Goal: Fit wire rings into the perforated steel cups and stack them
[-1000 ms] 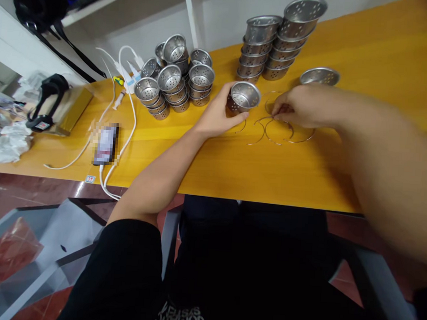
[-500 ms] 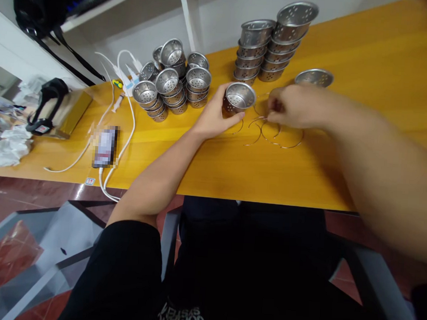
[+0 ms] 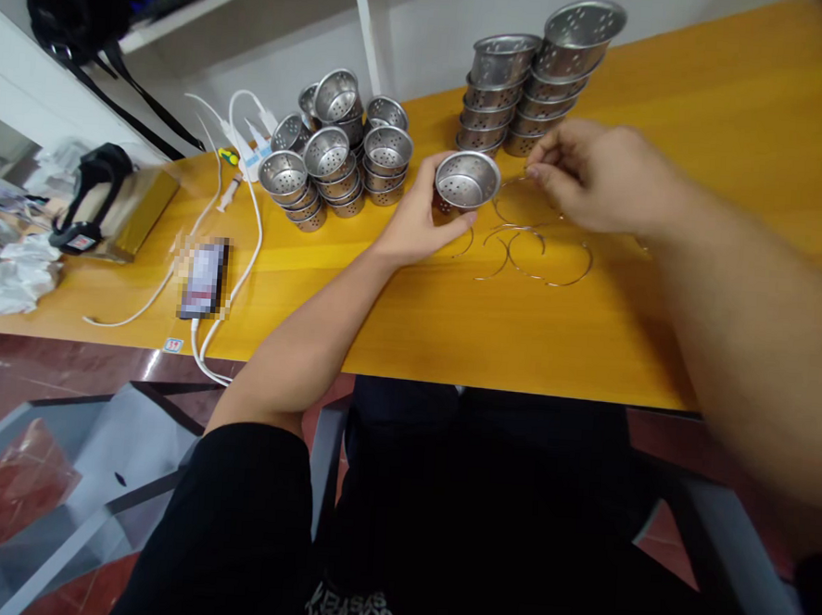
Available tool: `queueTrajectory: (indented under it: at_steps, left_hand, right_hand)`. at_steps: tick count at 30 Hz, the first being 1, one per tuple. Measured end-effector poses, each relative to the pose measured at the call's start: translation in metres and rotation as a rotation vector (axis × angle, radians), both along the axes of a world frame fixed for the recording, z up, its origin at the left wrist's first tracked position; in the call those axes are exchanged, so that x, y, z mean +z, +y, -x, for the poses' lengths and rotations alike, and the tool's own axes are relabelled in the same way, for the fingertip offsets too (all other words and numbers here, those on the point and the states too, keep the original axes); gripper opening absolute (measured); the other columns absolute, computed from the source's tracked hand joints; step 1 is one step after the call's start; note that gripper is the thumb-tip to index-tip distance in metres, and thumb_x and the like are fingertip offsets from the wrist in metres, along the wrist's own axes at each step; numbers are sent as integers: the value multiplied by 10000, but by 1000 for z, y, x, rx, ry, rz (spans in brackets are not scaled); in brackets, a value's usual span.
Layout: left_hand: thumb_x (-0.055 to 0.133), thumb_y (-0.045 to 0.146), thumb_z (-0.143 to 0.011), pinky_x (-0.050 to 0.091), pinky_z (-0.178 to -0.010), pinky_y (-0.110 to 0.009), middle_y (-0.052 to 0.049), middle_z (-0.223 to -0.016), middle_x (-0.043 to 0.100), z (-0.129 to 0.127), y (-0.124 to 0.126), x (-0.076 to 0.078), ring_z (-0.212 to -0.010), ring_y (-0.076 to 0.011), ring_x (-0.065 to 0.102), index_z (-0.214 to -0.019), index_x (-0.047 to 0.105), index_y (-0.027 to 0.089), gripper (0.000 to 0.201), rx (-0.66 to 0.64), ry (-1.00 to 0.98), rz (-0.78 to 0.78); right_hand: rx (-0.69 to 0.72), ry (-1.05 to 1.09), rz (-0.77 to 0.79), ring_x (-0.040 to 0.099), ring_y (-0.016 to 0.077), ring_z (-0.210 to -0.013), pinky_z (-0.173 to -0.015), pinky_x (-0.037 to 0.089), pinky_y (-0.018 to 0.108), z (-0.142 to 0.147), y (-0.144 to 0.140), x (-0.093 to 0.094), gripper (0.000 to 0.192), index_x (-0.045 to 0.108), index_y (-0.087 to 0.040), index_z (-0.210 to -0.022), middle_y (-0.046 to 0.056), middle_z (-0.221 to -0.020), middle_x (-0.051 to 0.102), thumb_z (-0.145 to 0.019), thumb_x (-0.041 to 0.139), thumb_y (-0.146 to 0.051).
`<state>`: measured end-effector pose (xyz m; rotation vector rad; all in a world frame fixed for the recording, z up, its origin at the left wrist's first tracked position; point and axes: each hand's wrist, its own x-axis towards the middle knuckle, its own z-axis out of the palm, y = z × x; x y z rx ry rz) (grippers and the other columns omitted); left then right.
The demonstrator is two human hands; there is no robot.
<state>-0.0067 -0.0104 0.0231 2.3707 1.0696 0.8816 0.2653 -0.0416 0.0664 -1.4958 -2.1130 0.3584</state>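
You are sitting at a long yellow wooden table (image 3: 708,103), looking down at both bare hands. Your left hand (image 3: 416,220) is cupping a small perforated round steel cup (image 3: 467,181), thumb and fingers curled around the near side of its wall, holding it upright on the table with its open mouth facing up. Your right hand (image 3: 600,175) is hovering just to the right of that cup, fingertips pressed together and pinching a thin wire ring (image 3: 522,198); the ring is faint and partly blurred, so exactly how it is sitting in the pinch is hard to tell. Just below that pinch, several more loose thin wire rings (image 3: 536,255) are lying flat on the table, some overlapping.

Behind your right hand, 2 tall stacks of perforated steel cups (image 3: 529,83) are standing side by side, the right one topped by a tilted cup. Behind and to the left of your left hand, a cluster of shorter stacks of the same steel cups (image 3: 336,159) is sitting close together. Further left of that, white charging cables (image 3: 240,195) are trailing across the table past a blurred phone (image 3: 202,278), with a black strap on a gold-coloured box (image 3: 104,201) near the far left edge.
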Motion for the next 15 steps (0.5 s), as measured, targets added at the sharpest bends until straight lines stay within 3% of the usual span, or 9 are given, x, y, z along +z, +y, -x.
queueTrajectory:
  at_steps: [5,10,15]
  left_hand:
    - [600,483,-1057,365,-1423,-462,-148,-1716,456,0,3,-2,-1684,-281,449,-1696,216,245,783,2,42,-30]
    - [555,446,-1067,370,-1424,-467,-144,-1723,434,-1,5,-4,-1678,-268,459,-1707,191,244,763,-3,42,-42]
    - [534,359,-1040,439,-1374,-463,-148,-1658,504,-2,10,-10,-1582,-238,566,-1683,195,237,737,1,-33,-19]
  right_hand:
    - [11,86,21,675,254,-946,-899,559,398,8,-1,-5,337,614,-253,-1306,122,-1130,743,-1104,491,-493]
    - [22,111,24,641,242,-847,-796,544,392,17,-4,-7,456,628,-252,-1302,110,-1022,714,-1104,478,-634]
    - [17,168,-34,692,247,-889,-832,568,392,17,-6,-5,349,695,-226,-1243,128,-1083,758,-1090,544,-501]
